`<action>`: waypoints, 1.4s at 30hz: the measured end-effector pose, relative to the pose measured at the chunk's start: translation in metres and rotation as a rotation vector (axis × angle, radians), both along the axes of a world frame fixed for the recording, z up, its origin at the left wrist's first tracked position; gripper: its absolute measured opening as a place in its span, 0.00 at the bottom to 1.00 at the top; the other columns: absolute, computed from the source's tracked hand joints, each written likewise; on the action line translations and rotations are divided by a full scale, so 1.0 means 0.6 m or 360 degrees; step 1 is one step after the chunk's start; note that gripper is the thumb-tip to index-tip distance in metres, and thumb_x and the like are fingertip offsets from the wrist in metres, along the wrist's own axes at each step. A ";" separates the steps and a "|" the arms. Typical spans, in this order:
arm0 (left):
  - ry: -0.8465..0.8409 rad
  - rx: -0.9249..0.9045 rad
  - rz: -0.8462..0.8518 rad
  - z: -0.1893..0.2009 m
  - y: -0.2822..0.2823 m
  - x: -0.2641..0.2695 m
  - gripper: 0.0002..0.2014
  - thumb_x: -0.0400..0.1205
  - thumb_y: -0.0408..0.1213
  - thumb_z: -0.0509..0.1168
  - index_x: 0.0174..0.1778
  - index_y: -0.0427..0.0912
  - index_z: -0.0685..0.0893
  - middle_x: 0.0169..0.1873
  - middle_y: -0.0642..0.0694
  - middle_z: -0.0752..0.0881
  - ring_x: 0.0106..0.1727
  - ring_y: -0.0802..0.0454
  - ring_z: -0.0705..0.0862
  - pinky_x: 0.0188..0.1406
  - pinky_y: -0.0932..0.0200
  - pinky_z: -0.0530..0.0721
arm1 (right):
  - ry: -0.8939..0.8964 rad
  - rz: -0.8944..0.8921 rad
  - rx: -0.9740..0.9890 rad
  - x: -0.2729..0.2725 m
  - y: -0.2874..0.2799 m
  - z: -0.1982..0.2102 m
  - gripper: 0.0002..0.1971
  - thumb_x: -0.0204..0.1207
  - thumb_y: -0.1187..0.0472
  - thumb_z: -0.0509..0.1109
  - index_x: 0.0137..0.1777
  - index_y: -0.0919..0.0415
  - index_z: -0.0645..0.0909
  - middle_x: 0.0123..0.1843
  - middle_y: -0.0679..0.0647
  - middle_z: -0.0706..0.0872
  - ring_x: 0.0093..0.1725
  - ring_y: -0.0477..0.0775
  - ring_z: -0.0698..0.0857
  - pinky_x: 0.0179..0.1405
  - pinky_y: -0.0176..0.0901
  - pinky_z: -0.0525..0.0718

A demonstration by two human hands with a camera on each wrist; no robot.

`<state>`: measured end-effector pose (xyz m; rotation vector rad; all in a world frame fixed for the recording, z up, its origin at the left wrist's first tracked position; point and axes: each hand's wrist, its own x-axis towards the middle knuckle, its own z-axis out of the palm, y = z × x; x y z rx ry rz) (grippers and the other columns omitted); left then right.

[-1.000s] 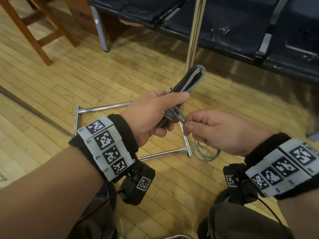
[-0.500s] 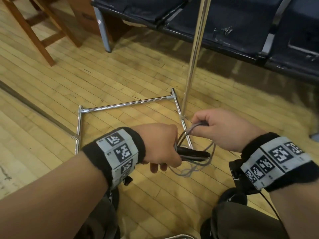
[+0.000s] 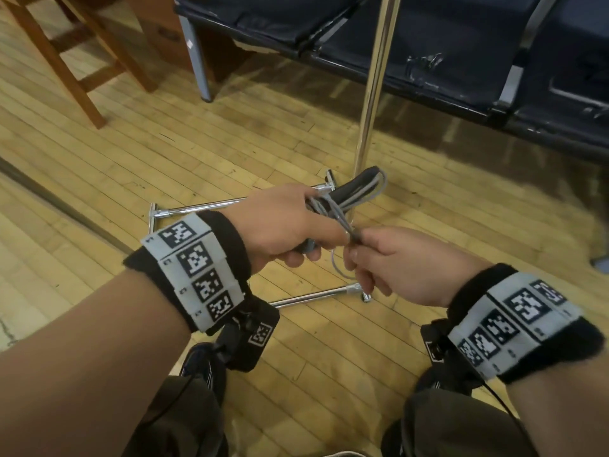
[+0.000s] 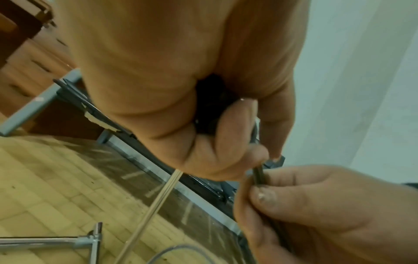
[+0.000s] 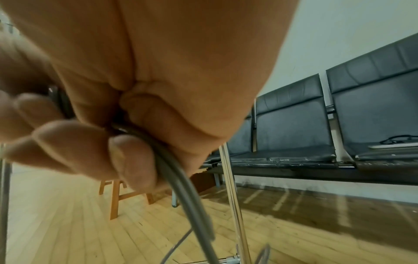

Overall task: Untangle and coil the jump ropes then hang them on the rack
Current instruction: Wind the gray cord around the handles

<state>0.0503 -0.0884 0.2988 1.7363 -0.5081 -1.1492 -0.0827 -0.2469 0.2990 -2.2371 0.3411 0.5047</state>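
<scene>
Your left hand (image 3: 280,225) is wrapped tight around the jump rope (image 3: 357,192), fingers curled over the dark handles with the grey cord folded alongside them. The bundle sticks out past your knuckles, up and away from you, its far end right in front of the rack (image 3: 372,103) pole from the head view. From the left wrist camera your fingers (image 4: 237,128) are clenched on that dark grip, thumb pressed down beside it.

Your right hand (image 3: 405,262) sits just beside the left, nearly touching it. Thumb and forefinger pinch the grey cord where it leaves the bundle, and the other fingers are curled in around the same strand. The right wrist view shows the cord running out under your little finger (image 5: 133,160) and curving down toward the floor (image 3: 148,153). A loose loop of it hangs below both hands, in front of the rack's base bars.

The rack stands straight ahead of you: a chrome upright rising out of the top of the picture, with chrome bars forming a frame flat on the wooden boards. Behind it runs a row of dark padded seats (image 3: 445,51) on a metal frame. A wooden stool (image 3: 75,61) stands off to the far left. Your knees show at the bottom edge.
</scene>
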 end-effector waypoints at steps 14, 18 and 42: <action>-0.0073 0.0149 -0.0753 0.025 -0.009 -0.030 0.17 0.78 0.46 0.79 0.56 0.48 0.79 0.34 0.43 0.93 0.24 0.50 0.83 0.16 0.63 0.73 | 0.0004 0.0230 -0.0323 -0.003 -0.044 0.000 0.03 0.82 0.58 0.74 0.53 0.50 0.86 0.47 0.48 0.90 0.46 0.45 0.87 0.51 0.52 0.89; -0.0302 0.0425 -0.0982 0.022 -0.002 -0.025 0.14 0.80 0.50 0.78 0.57 0.58 0.82 0.36 0.47 0.94 0.28 0.52 0.87 0.22 0.59 0.81 | -0.0136 0.0056 -0.0363 -0.009 -0.044 0.014 0.08 0.84 0.46 0.68 0.45 0.41 0.86 0.40 0.39 0.89 0.40 0.39 0.85 0.43 0.48 0.87; -0.0003 -0.0249 -0.0383 0.028 -0.001 -0.007 0.20 0.77 0.64 0.77 0.55 0.53 0.90 0.36 0.41 0.91 0.25 0.48 0.84 0.18 0.63 0.78 | -0.0139 -0.0126 0.0071 -0.005 -0.026 -0.004 0.15 0.89 0.45 0.60 0.45 0.48 0.83 0.31 0.38 0.87 0.26 0.37 0.80 0.25 0.26 0.78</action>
